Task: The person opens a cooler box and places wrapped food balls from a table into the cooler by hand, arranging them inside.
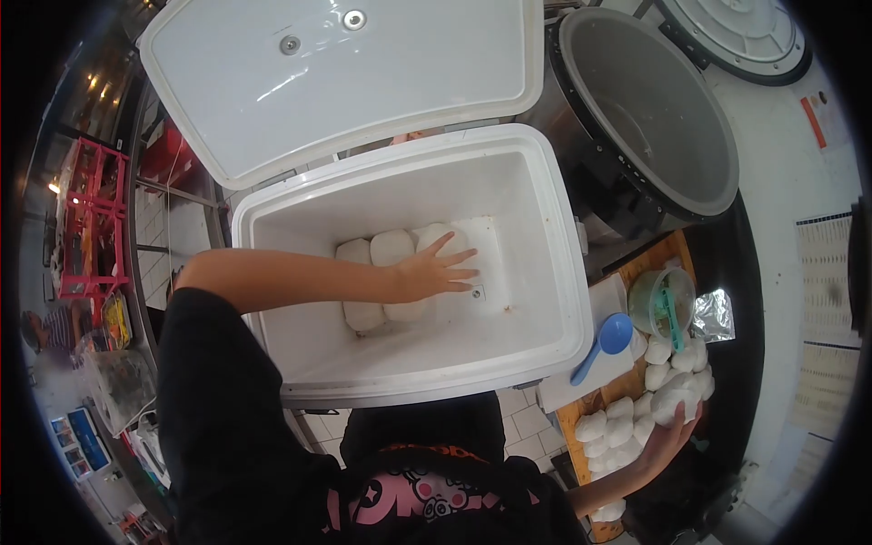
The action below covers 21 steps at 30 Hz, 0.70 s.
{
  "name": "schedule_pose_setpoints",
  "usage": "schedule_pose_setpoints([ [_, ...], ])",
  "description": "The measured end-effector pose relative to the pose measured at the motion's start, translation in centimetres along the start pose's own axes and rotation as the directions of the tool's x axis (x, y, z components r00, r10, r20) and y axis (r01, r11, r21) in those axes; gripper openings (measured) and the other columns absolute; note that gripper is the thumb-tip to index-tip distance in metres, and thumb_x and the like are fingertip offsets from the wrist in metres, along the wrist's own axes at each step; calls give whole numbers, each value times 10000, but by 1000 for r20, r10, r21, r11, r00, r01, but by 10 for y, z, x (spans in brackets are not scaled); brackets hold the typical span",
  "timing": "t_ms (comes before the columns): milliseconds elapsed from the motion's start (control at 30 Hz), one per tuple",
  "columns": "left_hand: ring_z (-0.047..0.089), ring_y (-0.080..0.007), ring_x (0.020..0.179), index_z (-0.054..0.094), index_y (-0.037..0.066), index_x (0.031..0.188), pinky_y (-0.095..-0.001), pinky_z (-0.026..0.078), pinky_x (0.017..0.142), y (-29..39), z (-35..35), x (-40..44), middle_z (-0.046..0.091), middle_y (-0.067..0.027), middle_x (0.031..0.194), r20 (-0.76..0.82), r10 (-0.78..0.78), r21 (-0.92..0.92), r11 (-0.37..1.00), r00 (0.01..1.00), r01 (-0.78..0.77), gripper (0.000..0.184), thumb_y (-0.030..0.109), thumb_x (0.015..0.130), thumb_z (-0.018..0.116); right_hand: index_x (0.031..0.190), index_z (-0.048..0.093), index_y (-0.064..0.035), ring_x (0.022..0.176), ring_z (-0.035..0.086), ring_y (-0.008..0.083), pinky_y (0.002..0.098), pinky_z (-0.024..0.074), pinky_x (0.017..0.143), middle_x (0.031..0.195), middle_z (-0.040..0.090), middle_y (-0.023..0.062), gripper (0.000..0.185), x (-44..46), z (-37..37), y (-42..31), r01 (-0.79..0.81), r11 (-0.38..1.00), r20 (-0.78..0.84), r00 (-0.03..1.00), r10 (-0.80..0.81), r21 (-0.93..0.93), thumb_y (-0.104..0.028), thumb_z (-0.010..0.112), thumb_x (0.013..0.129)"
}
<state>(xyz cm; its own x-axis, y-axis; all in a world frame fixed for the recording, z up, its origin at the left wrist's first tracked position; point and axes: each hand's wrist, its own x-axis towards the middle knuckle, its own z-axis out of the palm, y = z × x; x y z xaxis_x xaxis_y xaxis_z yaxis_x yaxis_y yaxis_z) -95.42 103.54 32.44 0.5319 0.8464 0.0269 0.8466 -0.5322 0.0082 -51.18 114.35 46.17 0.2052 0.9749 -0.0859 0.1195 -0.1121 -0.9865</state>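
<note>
My left hand [436, 273] reaches into the white cooler box [509, 354], fingers spread, holding nothing. It is over or against the white rounded packets [392, 249] lying on the box floor; my forearm hides part of them. Off to the right, my right hand [670, 442] has its fingers around a white packet [676, 400] at the edge of a pile. More small white packets [619, 431] lie in that pile on a wooden board [568, 422]. What fills the packets cannot be made out.
The cooler's lid [345, 82] is raised at the back. A large round cooker pot [649, 118] stands right of the box. Near the packets are a blue rice paddle [604, 347], a clear tub [661, 300] with a green utensil, and foil [714, 316].
</note>
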Motion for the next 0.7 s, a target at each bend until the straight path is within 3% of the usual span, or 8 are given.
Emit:
schedule_pose_setpoints([
  [67,309,-312,1224,470,135,1193,-504,395,891,-5,32,-3,352,-113,1292,269,-51,331,943,962,-42,428,207,783,569,1287,355,-23,1155,393,279,362,347,945,1271,371,159,525,-3,23,-25,144,986,92,986,-137,-79,-196,540,827],
  [167,344,-284,1190,491,141,1175,-467,426,826,-4,16,17,357,-119,1292,441,-259,277,950,860,144,406,211,782,567,1272,372,-17,1135,417,267,352,366,922,1257,382,156,592,-19,70,-80,262,964,243,939,-245,-41,-271,580,780],
  [267,465,-282,1062,505,105,1138,-429,454,718,-17,-2,19,491,-133,1135,457,-255,184,964,852,190,367,221,795,561,1241,408,-4,1067,488,274,350,401,886,1189,447,160,661,-43,118,-127,368,927,550,789,-274,-67,-327,621,706],
  [300,465,-282,1062,505,105,1138,-429,454,718,-24,-19,15,491,-133,1135,451,-257,181,964,855,194,367,221,795,561,1231,421,-1,1047,508,280,348,410,876,1165,471,164,675,-51,140,-141,411,909,666,699,-261,-75,-328,635,681],
  [367,553,-291,918,516,72,1100,-379,454,693,-35,-74,5,574,-148,941,596,-321,59,931,735,359,328,239,819,552,1189,471,1,1032,531,247,340,420,863,1165,509,159,534,-48,194,-158,597,802,959,220,-179,13,-131,628,696],
  [433,582,-300,816,522,38,1080,-365,458,712,-37,-127,-27,595,-156,834,534,-376,-101,861,757,499,332,280,853,530,1192,472,-83,1027,537,250,336,433,829,1096,534,159,465,-58,257,-144,677,735,999,-34,-5,26,-123,607,748],
  [567,571,-274,801,555,18,1020,-351,460,693,-9,-189,-107,583,-110,774,2,-649,-277,730,761,624,281,252,868,516,1251,355,-124,989,511,351,397,441,817,1176,408,265,590,-86,340,-75,963,206,790,12,612,-174,-180,633,734],
  [700,569,-279,839,533,56,1091,-344,451,706,24,-204,-151,601,-102,902,-16,-798,-395,559,603,729,281,189,844,541,1232,327,-49,947,516,404,428,478,749,1130,358,306,623,-82,355,14,987,-156,780,125,613,-36,-172,653,715],
])
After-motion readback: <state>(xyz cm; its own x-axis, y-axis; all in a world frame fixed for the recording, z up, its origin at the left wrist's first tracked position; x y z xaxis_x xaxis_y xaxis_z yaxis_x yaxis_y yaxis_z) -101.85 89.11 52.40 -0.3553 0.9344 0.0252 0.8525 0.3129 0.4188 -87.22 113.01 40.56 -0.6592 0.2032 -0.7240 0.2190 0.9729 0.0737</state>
